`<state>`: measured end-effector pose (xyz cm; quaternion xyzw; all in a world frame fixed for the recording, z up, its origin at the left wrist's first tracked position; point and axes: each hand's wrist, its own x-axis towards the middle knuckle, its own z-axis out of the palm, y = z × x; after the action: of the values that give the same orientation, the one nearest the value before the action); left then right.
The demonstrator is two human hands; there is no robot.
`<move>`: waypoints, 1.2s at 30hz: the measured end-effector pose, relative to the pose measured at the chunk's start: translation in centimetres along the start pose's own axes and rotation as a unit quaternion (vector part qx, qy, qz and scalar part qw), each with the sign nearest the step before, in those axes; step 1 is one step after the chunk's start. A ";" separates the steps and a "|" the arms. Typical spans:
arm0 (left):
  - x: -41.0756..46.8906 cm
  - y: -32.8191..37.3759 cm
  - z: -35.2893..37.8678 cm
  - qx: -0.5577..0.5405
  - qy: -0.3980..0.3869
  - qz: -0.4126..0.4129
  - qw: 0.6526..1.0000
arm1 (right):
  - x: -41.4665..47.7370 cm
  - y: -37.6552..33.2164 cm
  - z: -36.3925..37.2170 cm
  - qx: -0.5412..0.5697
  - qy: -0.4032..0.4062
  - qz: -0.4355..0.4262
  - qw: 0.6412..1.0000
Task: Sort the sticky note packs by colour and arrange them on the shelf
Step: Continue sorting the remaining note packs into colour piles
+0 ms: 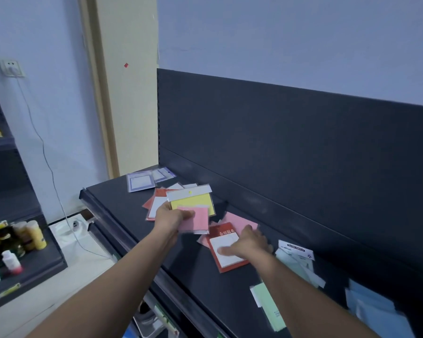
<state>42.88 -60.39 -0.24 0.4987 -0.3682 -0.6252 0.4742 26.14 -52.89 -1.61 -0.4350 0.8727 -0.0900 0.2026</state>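
Nearest, a pale green sticky note pack [270, 308] lies on the dark grey metal shelf [205, 284], with light blue paper packs [371, 306] to its right. The blurred right hand [249, 242] lies flat, fingers apart, on a red card pack with a white window [226, 250]. Beyond, the left hand [172, 215] has its grip clamped on a pink sticky note pack [195, 220] and a yellow cellophane-wrapped pack [193, 203] together. Held fanned like that, one could slip out among the red packs [160, 193] beneath, mixing the colours.
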 end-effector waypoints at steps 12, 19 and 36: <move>3.1 2.2 -3.8 -0.055 0.046 0.026 0.997 | 0.8 -5.6 0.4 0.240 0.047 -0.091 0.965; 4.8 4.1 -8.3 -0.079 0.123 0.038 0.989 | 1.3 -12.3 2.2 0.385 -0.058 -0.077 0.918; 8.0 4.8 -9.8 -0.071 -0.001 -0.014 0.997 | 5.3 -17.5 5.3 0.413 -0.033 -0.125 0.902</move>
<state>53.13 -69.31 -0.22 0.4685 -0.3162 -0.6566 0.4994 38.24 -67.59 -1.97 -0.4205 0.6886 -0.4526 0.3796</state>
